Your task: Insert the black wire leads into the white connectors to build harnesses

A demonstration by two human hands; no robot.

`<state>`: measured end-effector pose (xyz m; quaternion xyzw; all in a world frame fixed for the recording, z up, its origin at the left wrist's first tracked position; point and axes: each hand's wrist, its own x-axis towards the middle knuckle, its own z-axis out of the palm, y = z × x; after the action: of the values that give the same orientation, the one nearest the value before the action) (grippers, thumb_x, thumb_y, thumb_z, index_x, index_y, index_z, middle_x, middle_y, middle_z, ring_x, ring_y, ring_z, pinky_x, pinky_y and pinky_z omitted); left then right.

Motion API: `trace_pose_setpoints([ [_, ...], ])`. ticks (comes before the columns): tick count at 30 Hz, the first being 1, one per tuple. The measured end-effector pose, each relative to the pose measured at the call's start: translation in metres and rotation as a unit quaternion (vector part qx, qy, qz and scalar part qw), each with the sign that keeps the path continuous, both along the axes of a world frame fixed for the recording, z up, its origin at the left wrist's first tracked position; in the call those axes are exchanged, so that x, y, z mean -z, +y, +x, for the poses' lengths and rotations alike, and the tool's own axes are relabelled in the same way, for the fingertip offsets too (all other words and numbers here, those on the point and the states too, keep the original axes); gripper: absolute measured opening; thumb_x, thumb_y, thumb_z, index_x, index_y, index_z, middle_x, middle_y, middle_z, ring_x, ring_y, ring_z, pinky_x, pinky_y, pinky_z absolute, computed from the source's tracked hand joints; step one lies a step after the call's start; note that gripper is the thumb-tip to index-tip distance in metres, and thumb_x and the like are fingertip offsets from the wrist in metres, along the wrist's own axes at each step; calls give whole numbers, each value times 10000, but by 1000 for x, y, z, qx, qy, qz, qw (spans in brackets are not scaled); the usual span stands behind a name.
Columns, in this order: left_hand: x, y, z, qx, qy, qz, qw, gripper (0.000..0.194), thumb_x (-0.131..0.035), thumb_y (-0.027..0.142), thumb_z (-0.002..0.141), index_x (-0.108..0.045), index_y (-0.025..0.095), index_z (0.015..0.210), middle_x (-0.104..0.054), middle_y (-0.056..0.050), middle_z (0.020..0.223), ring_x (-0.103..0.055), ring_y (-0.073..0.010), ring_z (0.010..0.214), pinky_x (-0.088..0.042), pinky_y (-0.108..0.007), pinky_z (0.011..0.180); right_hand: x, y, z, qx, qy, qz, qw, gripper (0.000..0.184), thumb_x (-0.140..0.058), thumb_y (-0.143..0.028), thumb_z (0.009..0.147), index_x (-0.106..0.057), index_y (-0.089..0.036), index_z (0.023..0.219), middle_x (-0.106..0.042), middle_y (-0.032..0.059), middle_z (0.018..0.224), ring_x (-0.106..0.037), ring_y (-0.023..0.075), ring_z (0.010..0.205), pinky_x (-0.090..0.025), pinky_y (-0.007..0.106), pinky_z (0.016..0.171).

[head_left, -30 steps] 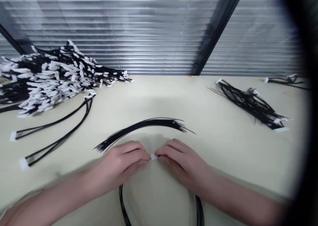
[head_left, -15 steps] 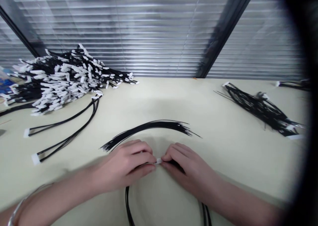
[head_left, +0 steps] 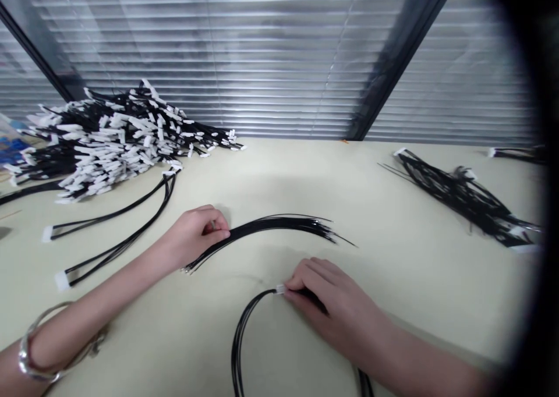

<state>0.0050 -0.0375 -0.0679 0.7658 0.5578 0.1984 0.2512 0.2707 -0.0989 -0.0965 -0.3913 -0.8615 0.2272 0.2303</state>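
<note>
White connector (head_left: 280,289) shows just left of my right fingers (head_left: 302,276), which pinch its end; my left fingers (head_left: 220,234) touch the loose wire bundle (head_left: 275,223), though I can't tell their grip.

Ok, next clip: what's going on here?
A person works bare-handed at a pale table. The right hand pinches near a small white connector, from which black wires curve toward the near edge of the picture. The left hand is at a bundle of loose black wires, thumb and fingers on its left part; whether it grips any is unclear. A big heap of white-ended black cables lies at the far left.
</note>
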Motion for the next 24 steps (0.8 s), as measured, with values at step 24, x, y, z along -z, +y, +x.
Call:
trace_pose_setpoints([
  [24, -22, -44, 43, -18, -431, -152, 889, 126, -468, 275, 907, -504, 164, 859, -645, -20, 776, -625, -106, 661, -511, -216, 632, -2, -5, -7, 4, 22, -2, 1000, 83, -477, -120, 857, -491, -202, 856, -537, 12, 876, -477, 159, 827, -416, 337, 738],
])
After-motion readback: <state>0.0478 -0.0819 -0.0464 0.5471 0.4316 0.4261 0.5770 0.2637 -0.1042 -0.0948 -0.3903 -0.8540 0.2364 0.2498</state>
